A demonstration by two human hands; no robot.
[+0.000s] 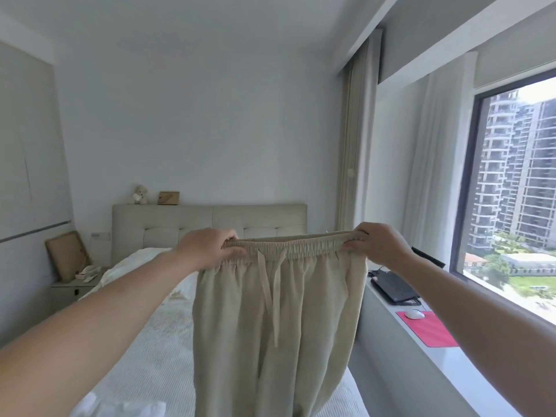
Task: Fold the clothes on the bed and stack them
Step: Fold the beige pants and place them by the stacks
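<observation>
The beige drawstring trousers (pixel 276 320) hang in the air above the bed (pixel 156 350), held up by the waistband; the left hand (pixel 210 246) has its grip pinched closed on one end of the elastic and the right hand (pixel 377 243) on the other, the band pulled taut between them. To fold them well, I judge the two ends should be brought together so one leg lies squarely over the other; seams should be matched and the cloth laid flat on the bed before it is halved.

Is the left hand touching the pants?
Touching. The head view shows the left hand gripping the waistband end of the pants, fingers curled over the elastic.
</observation>
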